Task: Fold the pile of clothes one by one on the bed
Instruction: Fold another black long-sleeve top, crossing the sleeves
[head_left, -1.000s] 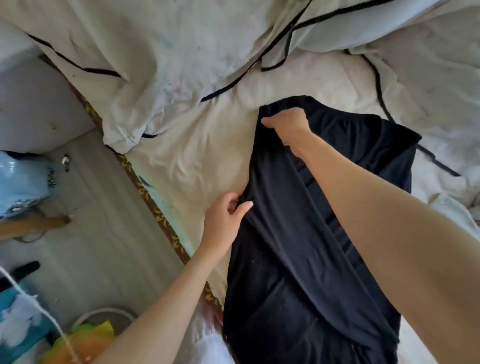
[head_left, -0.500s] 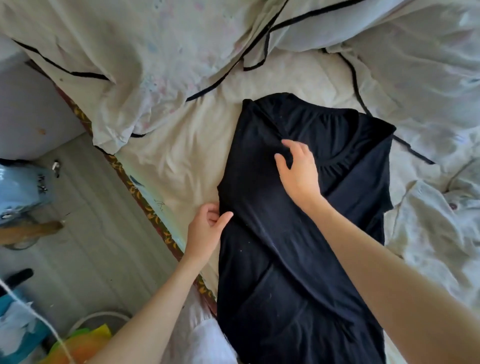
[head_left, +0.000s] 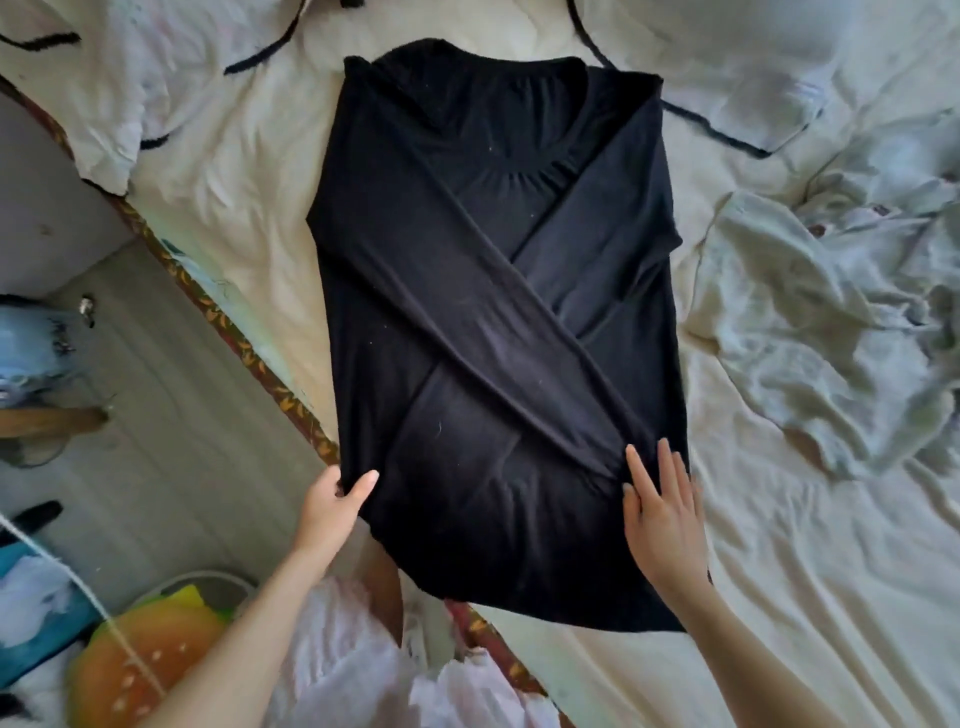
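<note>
Both hands are working the lower end of a black long-sleeved top (head_left: 467, 291); the left hand (head_left: 332, 501) is pinching the garment's left edge, thumb over the cloth and fingers curled under it; the right hand (head_left: 662, 512) is lying flat with its fingers straight and slightly spread, pressing near the right edge where a sleeve end is resting. The top is lying spread lengthwise on the bed (head_left: 779, 597), neckline at the far end, both sleeves crossing diagonally over its front, its hem reaching the near mattress edge. A crumpled pale garment (head_left: 810, 322) is lying to the right, well apart from it, likely the next piece; rumpled bedding with dark piping (head_left: 156, 78) is bunching at the far side.

The fabric is looking thin, soft and limp, probably a light stretchy knit; it is likely to sag and slide out of shape if lifted by one point. Taking hold at both hem corners together, with sleeves trapped inside, is looking the safest way of bringing the bottom up towards the collar.
</note>
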